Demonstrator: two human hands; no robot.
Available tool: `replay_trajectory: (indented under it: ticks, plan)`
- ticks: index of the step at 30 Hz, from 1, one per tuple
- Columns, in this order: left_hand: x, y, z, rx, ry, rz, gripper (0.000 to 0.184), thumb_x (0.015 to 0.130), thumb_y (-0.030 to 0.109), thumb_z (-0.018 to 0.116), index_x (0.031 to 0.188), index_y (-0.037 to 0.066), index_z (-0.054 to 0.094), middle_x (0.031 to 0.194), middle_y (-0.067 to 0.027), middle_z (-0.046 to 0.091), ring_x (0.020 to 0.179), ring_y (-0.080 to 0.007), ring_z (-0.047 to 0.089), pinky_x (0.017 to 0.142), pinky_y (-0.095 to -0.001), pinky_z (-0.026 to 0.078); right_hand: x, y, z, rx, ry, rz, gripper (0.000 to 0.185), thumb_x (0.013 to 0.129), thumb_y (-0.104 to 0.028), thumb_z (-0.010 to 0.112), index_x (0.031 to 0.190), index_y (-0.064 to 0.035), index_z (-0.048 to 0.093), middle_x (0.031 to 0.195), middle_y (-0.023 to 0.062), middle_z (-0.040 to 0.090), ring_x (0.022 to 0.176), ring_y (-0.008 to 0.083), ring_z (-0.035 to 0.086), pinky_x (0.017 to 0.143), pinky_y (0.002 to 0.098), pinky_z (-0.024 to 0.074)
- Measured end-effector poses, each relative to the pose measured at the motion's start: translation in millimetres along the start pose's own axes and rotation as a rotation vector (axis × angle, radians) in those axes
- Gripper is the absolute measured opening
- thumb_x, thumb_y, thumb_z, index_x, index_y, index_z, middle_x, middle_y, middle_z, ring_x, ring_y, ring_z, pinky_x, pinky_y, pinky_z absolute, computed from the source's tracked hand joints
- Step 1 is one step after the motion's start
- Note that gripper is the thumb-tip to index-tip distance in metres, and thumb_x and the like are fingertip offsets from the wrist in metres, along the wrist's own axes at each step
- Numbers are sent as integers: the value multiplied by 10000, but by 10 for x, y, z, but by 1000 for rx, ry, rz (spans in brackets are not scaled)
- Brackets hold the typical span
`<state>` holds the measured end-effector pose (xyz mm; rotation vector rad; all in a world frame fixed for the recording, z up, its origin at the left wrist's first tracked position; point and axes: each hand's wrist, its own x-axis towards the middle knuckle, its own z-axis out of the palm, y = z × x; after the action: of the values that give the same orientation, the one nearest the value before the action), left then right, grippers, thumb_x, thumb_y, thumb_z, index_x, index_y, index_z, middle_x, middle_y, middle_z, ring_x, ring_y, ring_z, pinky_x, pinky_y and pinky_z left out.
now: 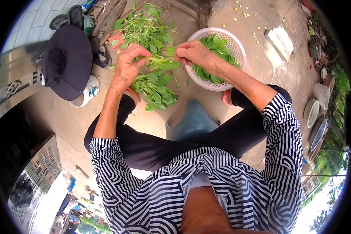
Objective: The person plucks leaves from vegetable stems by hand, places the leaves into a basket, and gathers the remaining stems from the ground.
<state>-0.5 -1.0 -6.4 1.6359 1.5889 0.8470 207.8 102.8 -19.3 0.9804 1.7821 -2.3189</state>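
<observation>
My left hand (132, 65) is closed in a pinch on a sprig of leafy greens (162, 63), whose leaves point toward my right hand. My right hand (195, 54) is also pinched, close to the sprig's leafy end; what its fingertips hold is too small to make out. Below the right forearm stands a white perforated plastic basket (241, 45) with picked green leaves (214, 46) in it. A tangled heap of leafy stems (144, 29) lies on the ground beyond my left hand. Nearer my foot is a bunch of larger leaves (156, 90).
A blue-green plastic stool (193, 121) is between my legs. At the left, a dark brimmed hat (68, 62) rests over a white bucket (87, 93). A pale block (279, 43) lies beyond the basket. Several basins (311, 113) line the right side. Wood pieces (109, 17) lie far left.
</observation>
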Motion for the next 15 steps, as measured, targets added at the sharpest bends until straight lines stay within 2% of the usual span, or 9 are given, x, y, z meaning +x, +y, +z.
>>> replay_trajectory:
  ticks: [2,3,4,6,7,8,10,13,15]
  plan:
    - [-8,-24,24,-29,123,-33,173,637,-71,614,787,12,594,750,-53,566,761,-207,525,707,-298,408,19,-16,-103,276,307,7,179,789,-182,525,738,-18,574,568,-14,428,515,60,346,486,219,283]
    - [-8,-9,28,-28,126,-32,173,637,-71,614,787,12,594,750,-53,566,761,-207,525,707,-298,408,39,-46,-146,332,307,-28,221,788,-244,565,753,-26,588,559,-23,397,511,58,314,477,222,250]
    - [-1,6,30,11,114,-18,170,643,-66,617,792,13,595,756,-56,566,761,-204,524,707,-298,408,29,-45,-118,332,307,-27,221,788,-244,565,753,-26,588,559,-23,397,511,58,314,477,222,250]
    - [18,45,32,47,103,-12,168,648,-60,619,796,14,596,761,-58,565,760,-202,524,707,-297,408,-13,-79,1,268,141,74,267,791,-297,598,792,-31,605,566,-37,400,514,56,317,475,216,248]
    - [26,63,39,61,79,-22,174,655,-73,615,808,8,593,783,-48,561,786,-176,524,740,-275,404,-13,-63,46,243,22,146,269,765,-291,652,837,-34,618,573,-51,406,514,50,322,468,207,244]
    - [32,69,43,76,53,-31,181,662,-85,610,819,3,591,805,-37,556,811,-149,523,774,-252,401,-14,-59,68,243,21,149,269,765,-291,652,837,-34,618,573,-51,406,514,50,322,468,207,244]
    - [25,19,54,46,58,-58,174,672,-80,613,825,1,592,803,-30,562,802,-133,526,763,-244,407,-10,-54,90,147,24,156,226,739,-211,682,864,-34,619,585,-57,430,511,43,328,461,201,244]
    - [3,-34,72,-87,74,-157,167,694,-68,620,846,-2,598,803,-15,575,784,-102,530,738,-224,417,18,-9,45,154,44,89,194,710,-210,686,842,-74,643,616,-30,487,529,55,386,492,218,307]
    - [-3,-44,72,-191,86,-232,166,706,-62,624,860,-3,602,805,-6,582,774,-87,532,723,-214,421,31,4,36,160,15,82,210,707,-202,687,865,-74,640,622,-28,497,529,52,390,493,217,311]
